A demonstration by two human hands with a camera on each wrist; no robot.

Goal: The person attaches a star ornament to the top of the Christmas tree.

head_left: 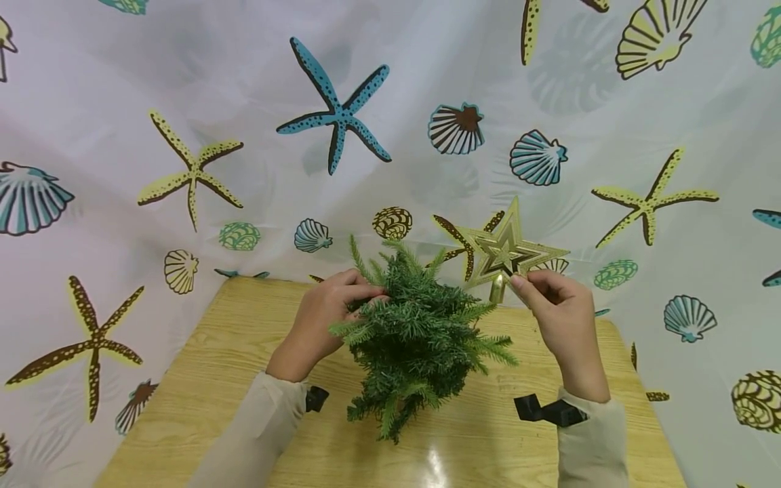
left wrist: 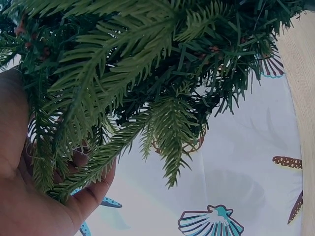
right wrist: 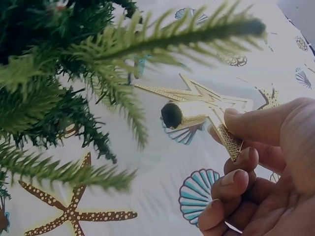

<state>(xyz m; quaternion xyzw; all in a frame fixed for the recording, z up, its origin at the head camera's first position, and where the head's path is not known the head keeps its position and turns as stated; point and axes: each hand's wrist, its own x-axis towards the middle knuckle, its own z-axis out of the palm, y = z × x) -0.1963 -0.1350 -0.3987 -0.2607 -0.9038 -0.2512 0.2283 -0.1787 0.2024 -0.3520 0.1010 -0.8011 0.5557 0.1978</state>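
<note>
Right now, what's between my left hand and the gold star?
In the head view, the upper foliage of the green tree lies between your left hand and the gold star, which your right hand pinches.

Head, left wrist and right wrist views checked: you have no legible text, label, brand, number or sign to record in any of the three.

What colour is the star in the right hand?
The star is gold. You can see it best in the head view.
</note>
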